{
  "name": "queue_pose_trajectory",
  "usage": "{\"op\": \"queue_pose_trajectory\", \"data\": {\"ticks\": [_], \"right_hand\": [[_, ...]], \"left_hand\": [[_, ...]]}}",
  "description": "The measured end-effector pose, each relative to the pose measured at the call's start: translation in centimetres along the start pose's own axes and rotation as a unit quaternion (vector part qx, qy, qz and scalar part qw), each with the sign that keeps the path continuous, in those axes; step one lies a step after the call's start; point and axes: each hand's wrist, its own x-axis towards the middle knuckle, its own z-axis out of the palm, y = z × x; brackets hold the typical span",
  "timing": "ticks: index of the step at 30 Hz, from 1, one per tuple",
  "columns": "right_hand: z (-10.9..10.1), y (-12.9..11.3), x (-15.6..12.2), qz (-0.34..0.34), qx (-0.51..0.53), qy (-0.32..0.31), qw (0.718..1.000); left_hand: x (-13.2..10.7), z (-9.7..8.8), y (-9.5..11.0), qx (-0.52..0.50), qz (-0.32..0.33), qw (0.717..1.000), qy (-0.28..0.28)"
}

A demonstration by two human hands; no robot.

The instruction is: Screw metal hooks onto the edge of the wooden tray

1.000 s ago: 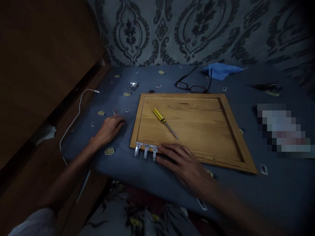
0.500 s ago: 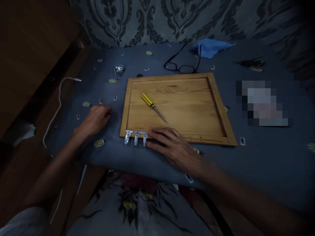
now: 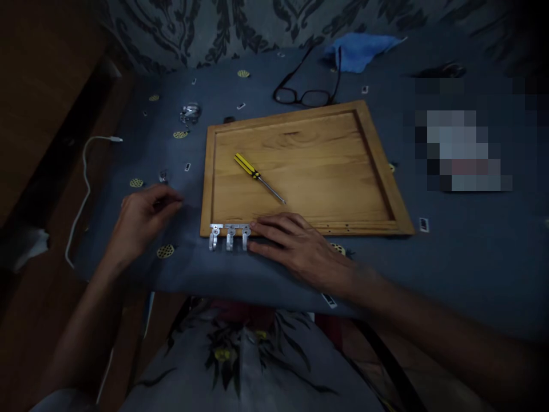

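In the head view, my left hand [image 3: 146,220] is over the cloth left of the board, thumb and fingertips pressed together. What is between them, if anything, is too small to make out. My right hand [image 3: 300,246] lies flat across the front edge of the framed wooden board [image 3: 300,166], fingers stretched out. Its fingertips touch the rightmost of three silver metal hooks [image 3: 230,237], which sit in a row along the board's front left edge, their curved ends hanging over the side. A screwdriver [image 3: 259,178] with a yellow and black handle lies on the board.
Behind the board are black-framed glasses [image 3: 302,96] and a blue cloth [image 3: 364,51]. Small metal parts [image 3: 190,113] lie in a heap at the back left, and a small shiny piece [image 3: 163,175] near my left hand. A white cable [image 3: 86,171] runs along the left edge.
My left hand has turned and come back a little to the left, its pinched fingertips now showing. My right hand stays at the hooks. The whole view has shifted slightly.
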Motion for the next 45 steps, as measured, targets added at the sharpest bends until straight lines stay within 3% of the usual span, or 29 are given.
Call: {"op": "queue_pose_trajectory", "data": {"ticks": [4,9,16,20,35,45], "right_hand": [[-0.1,-0.1,0.1,-0.001,-0.006,-0.002,1.000],[-0.5,-0.2,0.3,-0.003,-0.007,0.002,1.000],[-0.3,-0.1,0.4,-0.001,-0.021,0.005,1.000],[-0.2,-0.2,0.4,0.000,-0.033,-0.002,0.999],[-0.5,-0.2,0.7,0.004,-0.028,-0.006,1.000],[-0.5,-0.1,0.6,0.004,-0.024,-0.010,1.000]], "left_hand": [[-0.4,0.4,2.0,-0.118,0.005,0.992,-0.032],[-0.7,1.4,4.8,-0.209,0.023,0.970,-0.125],[0.6,3.1,6.9,-0.115,0.145,0.959,-0.215],[1.2,3.4,7.2,-0.090,0.171,0.949,-0.249],[3.0,3.6,7.5,-0.076,0.154,0.926,-0.335],[4.1,3.7,7.9,-0.139,0.083,0.899,-0.407]]}}
